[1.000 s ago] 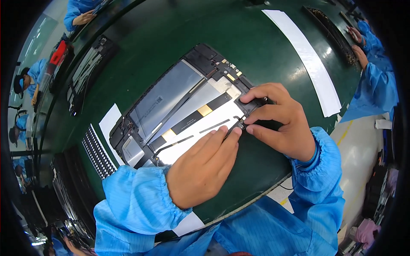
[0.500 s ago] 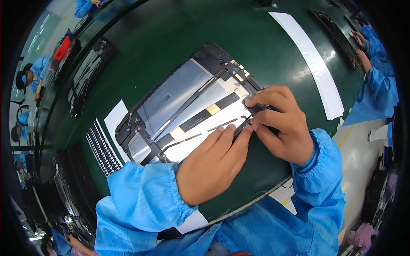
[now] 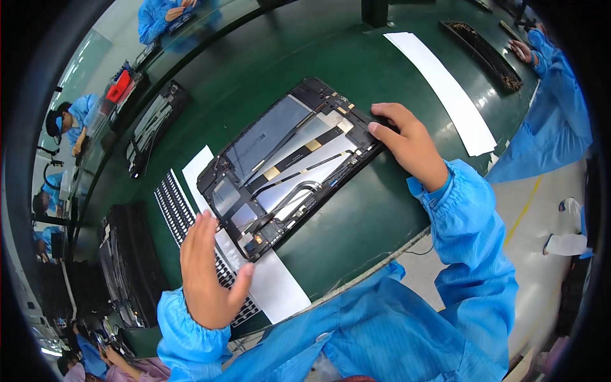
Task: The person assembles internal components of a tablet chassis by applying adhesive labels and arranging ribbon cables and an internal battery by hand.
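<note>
Though open, device invisible underneath

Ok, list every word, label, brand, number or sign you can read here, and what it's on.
None can be read.
Grey panel in the device: small print, too blurred to read.
Black strip beside it: any print is too small to make out.

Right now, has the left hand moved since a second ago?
Yes, leftward: the left hand was well right of the black-patterned sheet; it now overlaps that sheet in view.
</note>
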Tool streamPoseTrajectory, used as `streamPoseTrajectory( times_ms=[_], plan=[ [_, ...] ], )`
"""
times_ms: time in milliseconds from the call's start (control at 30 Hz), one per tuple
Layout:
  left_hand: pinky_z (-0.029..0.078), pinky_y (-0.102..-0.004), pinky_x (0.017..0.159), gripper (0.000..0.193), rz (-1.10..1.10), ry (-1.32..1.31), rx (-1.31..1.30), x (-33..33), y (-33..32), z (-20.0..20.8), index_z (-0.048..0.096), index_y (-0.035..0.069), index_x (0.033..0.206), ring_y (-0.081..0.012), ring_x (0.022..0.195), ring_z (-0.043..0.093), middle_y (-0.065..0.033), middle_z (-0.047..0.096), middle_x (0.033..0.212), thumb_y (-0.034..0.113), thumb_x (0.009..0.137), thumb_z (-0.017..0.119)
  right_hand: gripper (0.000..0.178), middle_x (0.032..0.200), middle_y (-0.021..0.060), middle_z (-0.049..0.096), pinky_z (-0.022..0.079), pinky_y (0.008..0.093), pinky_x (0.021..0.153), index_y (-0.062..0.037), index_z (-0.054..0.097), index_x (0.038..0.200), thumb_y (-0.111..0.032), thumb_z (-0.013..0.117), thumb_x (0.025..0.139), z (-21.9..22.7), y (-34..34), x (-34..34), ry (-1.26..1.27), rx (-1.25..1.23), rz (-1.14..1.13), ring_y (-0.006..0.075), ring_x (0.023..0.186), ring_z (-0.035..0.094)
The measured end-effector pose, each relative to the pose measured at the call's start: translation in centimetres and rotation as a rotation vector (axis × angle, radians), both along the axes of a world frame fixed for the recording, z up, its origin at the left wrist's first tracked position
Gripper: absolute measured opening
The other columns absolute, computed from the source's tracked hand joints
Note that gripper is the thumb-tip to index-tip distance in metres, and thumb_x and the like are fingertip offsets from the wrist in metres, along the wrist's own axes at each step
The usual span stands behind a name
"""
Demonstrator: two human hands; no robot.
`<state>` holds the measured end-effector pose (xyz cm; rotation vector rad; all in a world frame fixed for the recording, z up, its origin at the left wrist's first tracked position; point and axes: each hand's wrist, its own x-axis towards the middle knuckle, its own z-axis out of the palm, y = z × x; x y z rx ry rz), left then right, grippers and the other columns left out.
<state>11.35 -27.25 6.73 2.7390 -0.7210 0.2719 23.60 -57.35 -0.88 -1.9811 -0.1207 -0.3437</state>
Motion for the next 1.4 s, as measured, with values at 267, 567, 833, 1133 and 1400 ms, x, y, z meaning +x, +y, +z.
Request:
streamPoseTrajectory(
  times_ms=[267,567,833,1133,1400],
  plan=[
    [0.025,-0.0382,0.101,0.072,0.171,0.047,-0.210,0.5,2.8,-5.2,0.029,-0.003,0.130,-0.0380,0.120,0.034,-0.0276,0.030,0.132,0.018,0.070,0.063,0.031,0.089,0.0134,0.058,0.042,0.0291,0.075,0.0041,0.056,0.094,-0.023,0.061,0.079,1.2,3.5,0.9,0.099,0.146,0.070,0.0214,0.082,0.055],
    [0.019,-0.0467,0.101,0.077,0.381,-0.423,-0.539,-3.8,3.7,-0.9,0.026,-0.005,0.131,-0.0477,0.126,0.014,-0.0364,0.010,0.135,0.031,0.074,0.064,0.028,0.093,0.0078,0.056,0.039,0.0233,0.077,0.0026,0.052,0.101,-0.018,0.056,0.082,9.2,12.0,2.9,-0.043,0.401,0.452,0.0112,0.084,0.051],
    [0.022,-0.0384,0.102,0.071,0.886,-0.686,-0.825,-10.0,7.7,-1.8,0.020,-0.005,0.133,-0.0341,0.129,0.019,-0.0260,0.006,0.141,0.020,0.078,0.059,0.026,0.078,0.0073,0.061,0.044,0.0251,0.066,0.0002,0.062,0.087,-0.023,0.065,0.076,12.1,34.8,5.5,-0.119,0.298,0.932,0.0124,0.073,0.055],
    [0.019,-0.0455,0.102,0.063,1.318,-0.503,-0.452,-12.6,10.2,-5.2,0.028,-0.001,0.131,-0.0420,0.128,0.015,-0.0289,0.006,0.139,0.017,0.078,0.056,0.022,0.070,0.0148,0.059,0.045,0.0358,0.063,0.0006,0.060,0.074,-0.021,0.062,0.075,5.1,48.0,2.3,-0.357,0.343,0.989,0.0284,0.067,0.058],
    [0.014,-0.0445,0.104,0.074,1.177,-0.675,-0.477,-12.2,12.3,-7.7,0.014,-0.002,0.134,-0.0407,0.129,0.011,-0.0268,0.001,0.140,0.017,0.077,0.058,0.033,0.087,0.0160,0.059,0.042,0.0358,0.076,-0.0001,0.058,0.087,-0.033,0.054,0.081,5.0,48.3,3.0,-0.095,0.342,1.107,0.0296,0.087,0.055]
  ],
)
